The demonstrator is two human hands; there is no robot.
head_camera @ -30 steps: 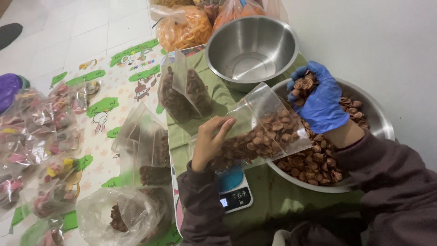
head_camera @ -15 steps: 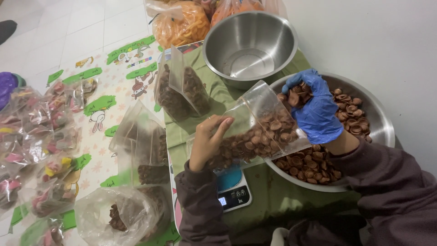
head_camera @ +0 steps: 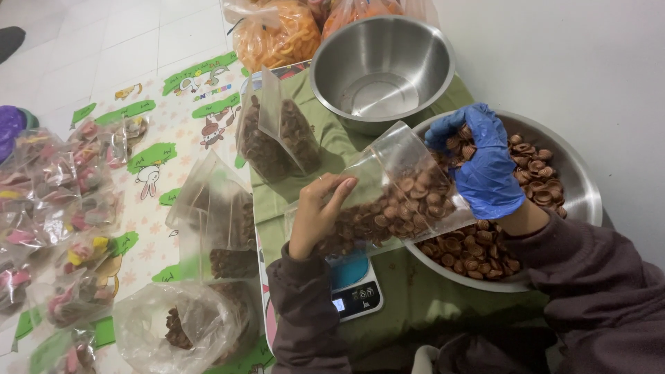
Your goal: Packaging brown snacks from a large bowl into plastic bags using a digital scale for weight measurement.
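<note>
Meanwhile, bare left hand (head_camera: 315,218) grips a crinkly clear bag (head_camera: 391,194) — gloved right hand (head_camera: 485,166) clutches ridged brown snacks (head_camera: 460,142).

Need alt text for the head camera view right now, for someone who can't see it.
A bare left hand tilts a clear bag of brown shell-shaped snacks above a small scale, while the blue-gloved right hand holds a handful at its mouth over a steel bowl of snacks. An empty steel bowl and filled bags sit nearby.

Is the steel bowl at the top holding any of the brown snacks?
No, the upper steel bowl is bare inside; the brown snacks lie in the other bowl.
</note>
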